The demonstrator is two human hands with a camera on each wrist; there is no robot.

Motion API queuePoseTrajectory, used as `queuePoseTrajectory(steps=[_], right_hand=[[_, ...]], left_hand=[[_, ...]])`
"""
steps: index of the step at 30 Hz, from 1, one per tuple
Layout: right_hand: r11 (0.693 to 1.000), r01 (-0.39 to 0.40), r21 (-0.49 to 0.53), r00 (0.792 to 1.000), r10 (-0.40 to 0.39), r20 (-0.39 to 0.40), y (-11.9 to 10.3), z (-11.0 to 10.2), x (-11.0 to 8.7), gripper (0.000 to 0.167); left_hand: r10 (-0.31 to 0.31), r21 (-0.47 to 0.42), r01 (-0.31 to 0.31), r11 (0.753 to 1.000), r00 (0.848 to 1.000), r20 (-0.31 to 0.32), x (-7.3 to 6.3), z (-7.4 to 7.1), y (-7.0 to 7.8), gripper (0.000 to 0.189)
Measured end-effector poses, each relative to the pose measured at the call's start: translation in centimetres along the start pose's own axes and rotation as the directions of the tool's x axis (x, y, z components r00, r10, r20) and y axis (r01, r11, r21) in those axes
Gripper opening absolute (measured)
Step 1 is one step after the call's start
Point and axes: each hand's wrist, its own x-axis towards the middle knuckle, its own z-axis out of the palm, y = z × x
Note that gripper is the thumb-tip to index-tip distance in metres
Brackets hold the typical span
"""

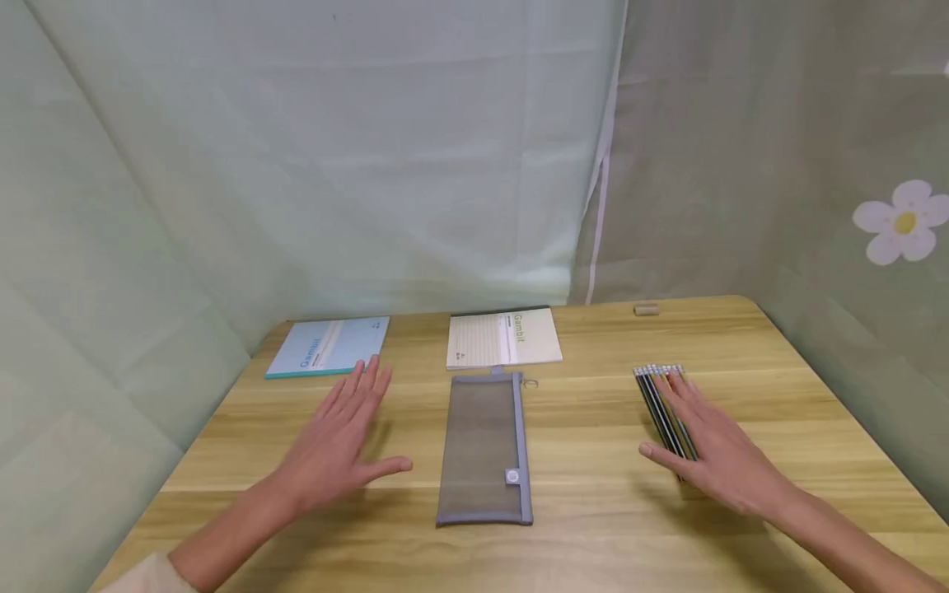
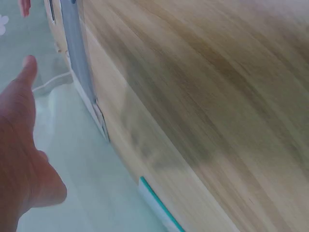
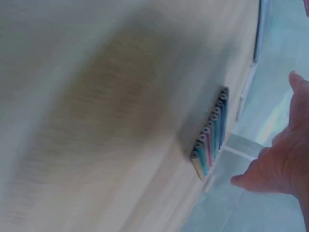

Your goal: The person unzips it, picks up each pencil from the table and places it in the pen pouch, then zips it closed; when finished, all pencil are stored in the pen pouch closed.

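Note:
My left hand (image 1: 334,449) hovers above the table between the blue notebook and the pencil case, palm down, fingers straight and thumb out to the side. My right hand (image 1: 715,453) is held flat over a row of pencils (image 1: 662,420), covering part of them in the head view. In the right wrist view the ends of the pencils (image 3: 210,133) show several colours, and a gap parts them from the hand. Midway between the hands lies a grey mesh pencil case (image 1: 480,449) with a zip along its right side. Both hands hold nothing.
A light blue notebook (image 1: 329,346) lies at the back left of the wooden table (image 1: 586,461). A cream notebook (image 1: 504,338) lies behind the pencil case. A small brownish cylinder (image 1: 647,310) sits near the back edge. Hanging cloth (image 1: 415,165) encloses the table's back and sides.

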Motion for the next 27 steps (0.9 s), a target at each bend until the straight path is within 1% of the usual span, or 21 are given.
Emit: queuePoseTrajectory(steps=[2,4,7,9,11,14,17,20,22,25,27], right_hand=[[0.995,-0.003,0.099,1.0,0.003,0.004,-0.2,-0.5,1.2,0.098],[0.984,-0.009,0.178,1.0,0.007,0.011,-0.4,-0.8,2.4,0.101],[0.969,-0.023,0.246,1.0,0.019,0.019,-0.7,-1.1,4.2,0.104],[0.966,-0.028,0.258,0.999,0.022,0.023,-0.9,-1.1,5.3,0.103],[0.962,-0.019,0.273,1.0,0.012,0.025,-1.1,-0.9,6.5,0.1],[0.953,-0.003,0.304,0.999,-0.009,0.036,-1.5,-0.2,8.0,0.092],[0.94,0.029,0.341,0.998,-0.047,0.044,-1.9,1.0,9.6,0.083],[0.938,0.064,0.341,0.995,-0.086,0.048,-2.2,2.3,11.1,0.077],[0.937,0.083,0.338,0.993,-0.108,0.055,-2.4,3.1,12.0,0.074],[0.942,0.1,0.32,0.99,-0.128,0.066,-2.8,4.0,13.1,0.071],[0.946,0.122,0.299,0.987,-0.146,0.061,-3.0,4.5,13.8,0.068]], left_hand=[[0.004,-0.087,-0.004,0.996,1.0,0.003,0.6,0.0,0.3,0.129],[0.01,-0.168,-0.011,0.986,1.0,-0.005,1.2,0.0,0.7,0.134],[0.029,-0.248,-0.037,0.968,0.999,-0.034,2.0,0.1,1.5,0.14],[0.043,-0.304,-0.057,0.951,0.998,-0.053,2.5,0.2,2.1,0.143],[0.06,-0.363,-0.077,0.929,0.997,-0.057,2.9,0.4,2.7,0.144],[0.095,-0.453,-0.099,0.886,0.995,-0.031,3.2,0.7,3.7,0.145],[0.158,-0.486,-0.137,0.863,0.987,0.002,3.4,1.2,4.5,0.145],[0.217,-0.495,-0.172,0.852,0.976,0.034,3.5,1.8,5.1,0.145],[0.252,-0.495,-0.192,0.847,0.966,0.056,3.5,2.3,5.5,0.145],[0.302,-0.507,-0.222,0.833,0.95,0.082,3.5,3.1,6.2,0.143],[0.33,-0.516,-0.231,0.825,0.938,0.109,3.5,3.5,6.7,0.141]])
